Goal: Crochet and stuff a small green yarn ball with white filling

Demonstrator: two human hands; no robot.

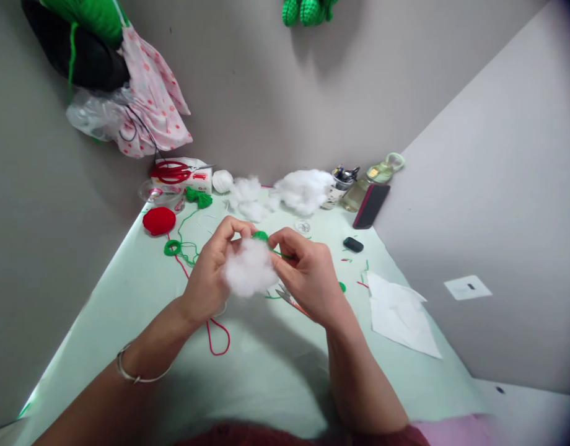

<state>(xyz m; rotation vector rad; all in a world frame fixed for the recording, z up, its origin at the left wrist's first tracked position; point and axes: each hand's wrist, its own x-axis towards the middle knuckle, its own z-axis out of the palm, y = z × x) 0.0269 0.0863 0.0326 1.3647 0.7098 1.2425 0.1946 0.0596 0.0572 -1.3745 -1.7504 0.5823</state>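
Observation:
Both hands meet in front of me over the table. My left hand (209,272) is closed, with a puff of white stuffing (250,269) against its palm and its fingertips at a small green crochet piece (260,236). My right hand (308,272) pinches the same green piece from the other side, and a strand of green yarn runs under its fingers. The stuffing hides the lower part of the green piece. Below my right hand lie scissors (289,298) with orange handles, partly covered.
A red yarn ball (159,221), a green ring (172,248) and loose yarn lie left. Larger stuffing heaps (306,191), a pen cup (338,189), a bottle (363,186) and a phone (372,206) stand at the back. White cloth (401,313) lies right.

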